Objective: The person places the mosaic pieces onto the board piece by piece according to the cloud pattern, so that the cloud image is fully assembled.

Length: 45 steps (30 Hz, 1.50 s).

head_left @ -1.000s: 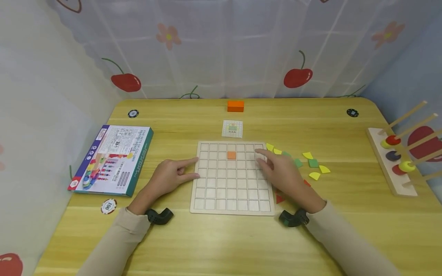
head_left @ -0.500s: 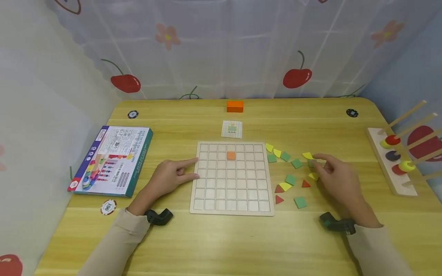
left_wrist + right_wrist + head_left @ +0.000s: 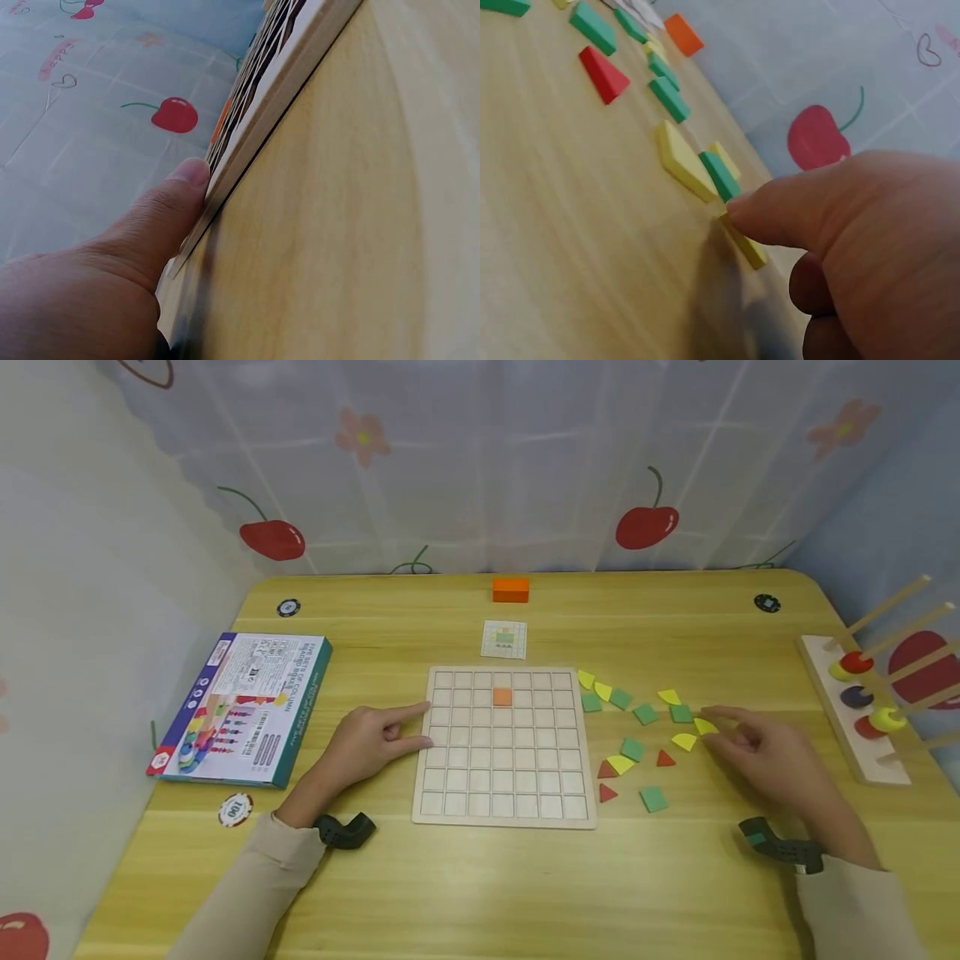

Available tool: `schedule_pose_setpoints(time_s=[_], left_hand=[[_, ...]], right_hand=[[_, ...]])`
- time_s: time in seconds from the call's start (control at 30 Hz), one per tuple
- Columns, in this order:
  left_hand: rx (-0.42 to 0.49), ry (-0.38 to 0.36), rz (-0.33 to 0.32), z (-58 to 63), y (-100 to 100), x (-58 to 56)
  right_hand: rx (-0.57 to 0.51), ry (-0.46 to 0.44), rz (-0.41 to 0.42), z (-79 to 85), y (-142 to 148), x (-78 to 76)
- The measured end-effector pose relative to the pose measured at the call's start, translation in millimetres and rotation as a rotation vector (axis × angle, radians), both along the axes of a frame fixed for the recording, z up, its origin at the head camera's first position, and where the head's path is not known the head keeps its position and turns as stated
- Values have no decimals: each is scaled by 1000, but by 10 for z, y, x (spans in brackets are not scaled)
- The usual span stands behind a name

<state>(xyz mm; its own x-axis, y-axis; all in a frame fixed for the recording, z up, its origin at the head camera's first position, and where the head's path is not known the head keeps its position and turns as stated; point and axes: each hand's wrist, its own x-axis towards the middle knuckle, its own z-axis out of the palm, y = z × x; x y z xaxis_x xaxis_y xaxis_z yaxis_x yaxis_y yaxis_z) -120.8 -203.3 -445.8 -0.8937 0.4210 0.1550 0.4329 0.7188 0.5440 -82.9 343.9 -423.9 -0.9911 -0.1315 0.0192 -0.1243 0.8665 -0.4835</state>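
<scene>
A square wooden grid board (image 3: pixel 504 822) lies mid-table with one orange square tile (image 3: pixel 502 697) in an upper cell. My left hand (image 3: pixel 367 739) rests at the board's left edge, thumb and index finger spread and touching its side. In the left wrist view the thumb (image 3: pixel 191 174) lies against the rim. To the right of the board, my right hand (image 3: pixel 761 756) pinches a yellow quarter-circle tile (image 3: pixel 705 727) between thumb and index finger, its other fingers curled. The right wrist view has the thumb tip on this tile (image 3: pixel 744 244), with the index finger hidden.
Several green squares (image 3: pixel 653 799), yellow quarter-circles (image 3: pixel 683 742) and red triangles (image 3: pixel 666 758) lie between board and right hand. A pattern card (image 3: pixel 504 639) and orange block (image 3: pixel 511 590) stand behind. A box (image 3: pixel 243 706) is left; a peg stand (image 3: pixel 851 710) with beads is right.
My right hand has moved from over the board to the right, past the green tiles, to the outermost yellow quarter-circle. My left hand has stayed at the board's edge.
</scene>
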Motion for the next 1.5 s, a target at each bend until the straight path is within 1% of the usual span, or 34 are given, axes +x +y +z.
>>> schedule_pose_setpoints(time_s=[0.13, 0.27, 0.5, 0.77, 0.87, 1.03, 1.1, 1.23, 1.37, 1.5], left_hand=[[-2, 0, 1, 6, 1, 5], [-4, -3, 2, 11, 5, 10], [-5, -7, 8, 16, 10, 9], [-6, -22, 8, 11, -2, 4], [-5, -19, 9, 14, -2, 4], [4, -13, 10, 11, 7, 11], [8, -14, 10, 13, 10, 15], [9, -16, 13, 23, 13, 25], [10, -23, 13, 20, 14, 22], [12, -31, 10, 13, 13, 12]], right_hand=[[24, 19, 25, -38, -40, 3], [35, 51, 31, -86, -53, 4], [51, 113, 6, -107, -88, -9], [29, 126, -39, -101, -146, -3], [27, 154, -50, -79, -176, -4], [37, 267, -24, -29, -343, -10], [36, 315, 0, -12, -434, -18], [23, 366, 28, 19, -621, -26], [-2, 382, 53, 33, -781, -48], [-11, 371, 83, 37, -920, -88]])
